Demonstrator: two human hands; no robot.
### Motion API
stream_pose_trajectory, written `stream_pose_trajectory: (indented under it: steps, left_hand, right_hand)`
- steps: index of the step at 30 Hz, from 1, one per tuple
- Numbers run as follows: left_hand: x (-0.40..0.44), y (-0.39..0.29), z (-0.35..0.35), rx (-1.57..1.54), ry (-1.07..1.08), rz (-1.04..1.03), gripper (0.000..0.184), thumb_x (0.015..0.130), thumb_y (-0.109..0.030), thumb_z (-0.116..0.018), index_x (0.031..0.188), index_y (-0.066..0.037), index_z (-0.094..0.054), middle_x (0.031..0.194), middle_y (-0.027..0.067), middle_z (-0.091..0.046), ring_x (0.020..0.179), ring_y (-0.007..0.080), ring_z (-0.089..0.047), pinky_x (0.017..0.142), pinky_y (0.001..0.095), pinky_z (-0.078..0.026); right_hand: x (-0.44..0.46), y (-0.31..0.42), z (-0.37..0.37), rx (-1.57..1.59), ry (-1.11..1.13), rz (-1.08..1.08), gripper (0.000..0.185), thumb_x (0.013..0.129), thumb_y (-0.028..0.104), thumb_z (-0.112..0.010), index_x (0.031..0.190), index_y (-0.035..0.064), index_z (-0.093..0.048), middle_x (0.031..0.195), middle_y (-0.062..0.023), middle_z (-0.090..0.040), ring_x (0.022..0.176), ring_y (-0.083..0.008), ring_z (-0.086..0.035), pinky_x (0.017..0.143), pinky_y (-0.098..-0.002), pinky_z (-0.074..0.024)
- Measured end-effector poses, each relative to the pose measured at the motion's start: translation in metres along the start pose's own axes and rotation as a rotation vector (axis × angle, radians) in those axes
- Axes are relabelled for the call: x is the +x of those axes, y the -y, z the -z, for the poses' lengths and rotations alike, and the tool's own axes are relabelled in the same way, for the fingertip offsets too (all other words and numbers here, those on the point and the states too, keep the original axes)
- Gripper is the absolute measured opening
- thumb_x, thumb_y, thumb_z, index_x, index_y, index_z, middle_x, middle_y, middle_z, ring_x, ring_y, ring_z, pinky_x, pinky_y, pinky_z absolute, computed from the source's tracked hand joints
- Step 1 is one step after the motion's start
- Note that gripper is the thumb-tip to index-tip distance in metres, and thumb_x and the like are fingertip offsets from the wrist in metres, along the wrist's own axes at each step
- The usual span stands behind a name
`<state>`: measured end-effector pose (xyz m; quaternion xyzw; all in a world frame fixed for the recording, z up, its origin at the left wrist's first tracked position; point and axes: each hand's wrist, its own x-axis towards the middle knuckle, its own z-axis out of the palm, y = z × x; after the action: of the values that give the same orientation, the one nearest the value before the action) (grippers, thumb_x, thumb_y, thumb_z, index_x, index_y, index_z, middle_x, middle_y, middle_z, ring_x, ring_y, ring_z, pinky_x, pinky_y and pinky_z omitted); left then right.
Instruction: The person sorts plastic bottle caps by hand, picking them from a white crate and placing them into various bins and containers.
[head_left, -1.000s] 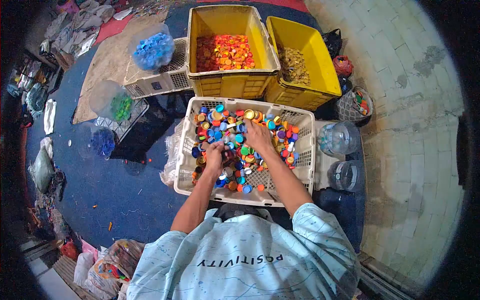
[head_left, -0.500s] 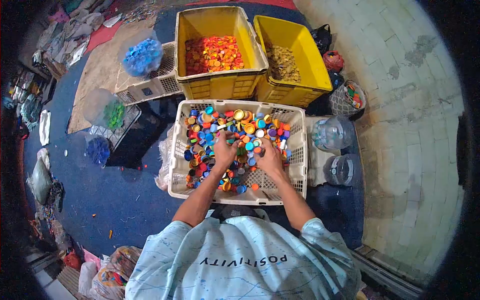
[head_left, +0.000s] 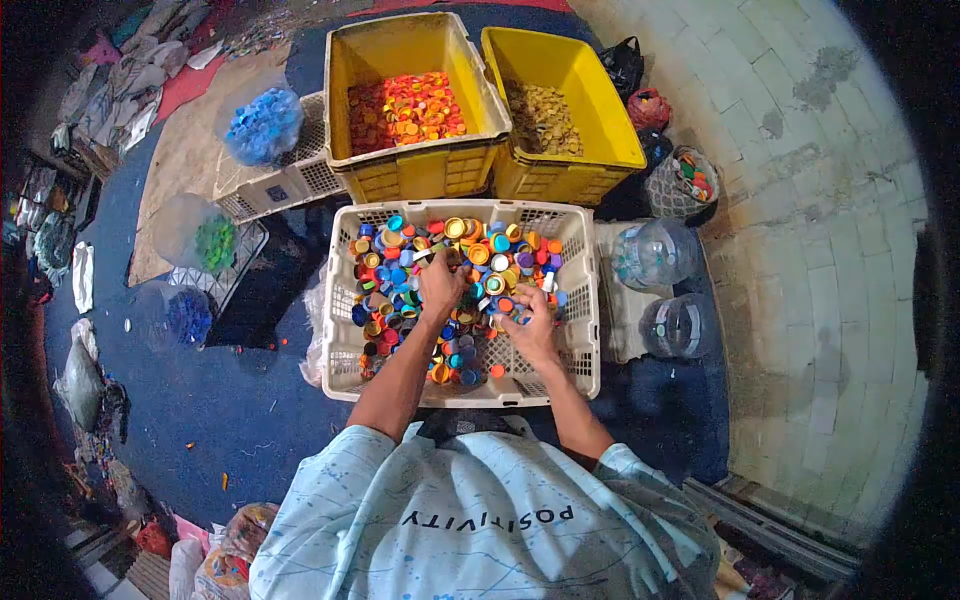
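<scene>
A pale plastic crate (head_left: pixel 590 350) holds a heap of mixed bottle caps (head_left: pixel 405 270) in many colours. My left hand (head_left: pixel 440 288) is over the middle of the heap, its fingers curled down among the caps; what lies between them is hidden. To its right, my right hand (head_left: pixel 532 325) has its thumb and fingers around an orange bottle cap (head_left: pixel 506 305). A white cap and a pale green-rimmed cap lie just beyond that hand. A loose orange cap rests near the crate's front side, where the slotted floor shows.
Behind the crate stand two yellow bins, one with red and orange caps (head_left: pixel 420 105), the other with tan caps (head_left: pixel 545 118). Clear containers of blue caps (head_left: pixel 262 125) and green caps (head_left: pixel 215 243) are at left. Two clear plastic containers (head_left: pixel 655 255) sit at right.
My right hand has drawn slightly back towards me, with an orange cap at its fingertips. My left hand remains in the heap. The whole view has shifted a little.
</scene>
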<state>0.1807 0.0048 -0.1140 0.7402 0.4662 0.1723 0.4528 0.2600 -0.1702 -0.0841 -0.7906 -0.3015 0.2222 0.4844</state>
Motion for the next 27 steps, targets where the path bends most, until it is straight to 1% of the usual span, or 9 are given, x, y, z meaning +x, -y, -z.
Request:
stream_pose_trajectory:
  steps: [4, 11, 12, 16, 19, 20, 23, 24, 27]
  left_hand:
    - [-0.002, -0.015, 0.011, 0.061, 0.078, 0.048, 0.038, 0.074, -0.017, -0.074, 0.106, 0.0, -0.063, 0.092, 0.0135, -0.069, 0.084, 0.0239, -0.067, 0.075, 0.036, -0.051]
    - [-0.022, 0.007, 0.021, -0.749, 0.135, 0.136, 0.021, 0.09, -0.006, -0.055, 0.108, 0.004, -0.059, 0.094, 0.0093, -0.066, 0.083, 0.0149, -0.065, 0.066, 0.0266, -0.054]
    - [-0.026, 0.013, 0.024, -1.043, 0.233, 0.316, 0.023, 0.09, -0.007, -0.055, 0.111, 0.002, -0.058, 0.096, 0.0085, -0.066, 0.084, 0.0155, -0.064, 0.067, 0.0267, -0.054]
    - [-0.044, 0.017, 0.054, -1.412, 0.422, 0.364, 0.023, 0.085, -0.02, -0.06, 0.1, -0.002, -0.059, 0.101, 0.0102, -0.061, 0.089, 0.0236, -0.062, 0.074, 0.0329, -0.054]
    - [-0.062, 0.01, 0.063, -1.638, 0.225, 0.586, 0.02, 0.085, -0.02, -0.059, 0.094, -0.002, -0.059, 0.097, 0.0118, -0.062, 0.087, 0.0247, -0.062, 0.074, 0.0372, -0.056]
    - [-0.061, 0.022, 0.057, -1.712, 0.287, 0.48, 0.018, 0.085, -0.022, -0.059, 0.087, -0.004, -0.059, 0.092, 0.0124, -0.062, 0.086, 0.0257, -0.062, 0.073, 0.0398, -0.056]
    - [-0.066, 0.02, 0.063, -1.809, 0.305, 0.547, 0.016, 0.087, -0.022, -0.057, 0.089, -0.006, -0.058, 0.087, 0.0107, -0.062, 0.083, 0.0244, -0.063, 0.068, 0.0363, -0.056]
    - [-0.069, 0.011, 0.064, -1.716, 0.208, 0.625, 0.019, 0.088, -0.026, -0.059, 0.089, -0.008, -0.058, 0.084, 0.0083, -0.062, 0.073, 0.0191, -0.062, 0.056, 0.0295, -0.054]
    - [-0.072, 0.011, 0.066, -1.512, 0.381, 0.57, 0.024, 0.088, -0.032, -0.061, 0.091, -0.009, -0.058, 0.08, 0.0048, -0.061, 0.063, 0.0127, -0.059, 0.047, 0.0228, -0.05]
  right_hand:
    - [0.001, 0.012, 0.001, 0.03, 0.039, -0.032, 0.057, 0.068, 0.01, -0.079, 0.119, 0.0051, -0.054, 0.105, -0.0084, -0.062, 0.088, -0.0152, -0.057, 0.075, -0.0294, -0.046]
    - [0.0, 0.04, -0.001, -0.072, 0.05, 0.025, 0.045, 0.069, 0.016, -0.08, 0.108, 0.0053, -0.062, 0.1, -0.0087, -0.063, 0.086, -0.0208, -0.06, 0.073, -0.0313, -0.0478]
    - [0.001, 0.043, -0.002, -0.084, 0.058, 0.008, 0.045, 0.069, 0.016, -0.08, 0.108, 0.0051, -0.062, 0.099, -0.0085, -0.063, 0.085, -0.0205, -0.06, 0.072, -0.0313, -0.0477]
    - [0.004, 0.057, -0.008, -0.084, 0.04, 0.09, 0.045, 0.067, 0.014, -0.08, 0.107, 0.0048, -0.062, 0.094, -0.0087, -0.063, 0.079, -0.018, -0.06, 0.067, -0.0305, -0.048]
    - [0.007, 0.071, -0.014, -0.074, 0.053, 0.135, 0.047, 0.066, 0.014, -0.08, 0.107, 0.0038, -0.061, 0.095, -0.0099, -0.064, 0.08, -0.0188, -0.061, 0.068, -0.0308, -0.0492]
    - [0.007, 0.077, -0.017, -0.043, 0.037, 0.149, 0.046, 0.066, 0.015, -0.08, 0.106, 0.0027, -0.061, 0.098, -0.012, -0.064, 0.086, -0.022, -0.063, 0.074, -0.0345, -0.05]
    - [0.008, 0.079, -0.025, -0.067, 0.057, 0.166, 0.044, 0.067, 0.016, -0.079, 0.105, 0.0021, -0.06, 0.1, -0.0135, -0.064, 0.092, -0.0257, -0.063, 0.078, -0.0387, -0.0492]
    - [0.007, 0.084, -0.027, -0.046, 0.067, 0.177, 0.042, 0.068, 0.019, -0.079, 0.103, 0.0028, -0.06, 0.098, -0.0143, -0.063, 0.093, -0.0302, -0.062, 0.081, -0.0417, -0.0479]
    - [0.007, 0.097, -0.028, -0.177, -0.008, 0.421, 0.044, 0.066, 0.021, -0.082, 0.101, 0.0034, -0.062, 0.098, -0.0113, -0.064, 0.075, -0.023, -0.061, 0.065, -0.0353, -0.0489]
